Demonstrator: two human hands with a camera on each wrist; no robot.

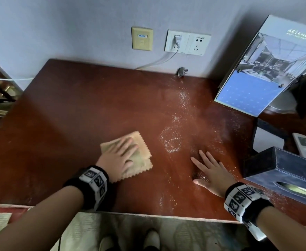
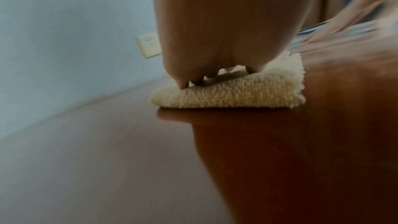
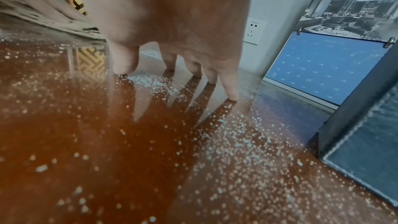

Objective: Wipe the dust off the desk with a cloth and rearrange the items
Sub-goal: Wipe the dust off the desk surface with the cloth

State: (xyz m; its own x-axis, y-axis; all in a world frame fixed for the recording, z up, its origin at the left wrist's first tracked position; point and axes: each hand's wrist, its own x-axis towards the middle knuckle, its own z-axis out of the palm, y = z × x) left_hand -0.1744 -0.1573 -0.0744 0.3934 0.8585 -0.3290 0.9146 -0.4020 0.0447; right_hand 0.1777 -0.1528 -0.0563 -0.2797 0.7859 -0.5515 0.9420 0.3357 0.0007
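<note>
A folded beige cloth [image 1: 141, 153] [image 2: 237, 94] lies on the red-brown desk [image 1: 76, 109]. My left hand [image 1: 120, 156] [image 2: 215, 40] presses flat on it with straight fingers. My right hand [image 1: 210, 171] [image 3: 172, 23] rests flat on the desk to the right, fingers spread, fingertips [image 3: 231, 94] touching the surface. White dust [image 1: 172, 140] [image 3: 226, 139] is scattered in a streak between the hands, around the right hand and toward the wall. The desk's left part looks free of dust.
A desk calendar [image 1: 264, 69] [image 3: 327, 67] stands at the back right. A dark tissue box [image 1: 290, 171] [image 3: 366, 125] sits just right of my right hand. A remote [image 1: 305, 147] lies beyond it. Wall sockets [image 1: 186, 42], a white cable and a loose plug [image 1: 181, 71] line the back.
</note>
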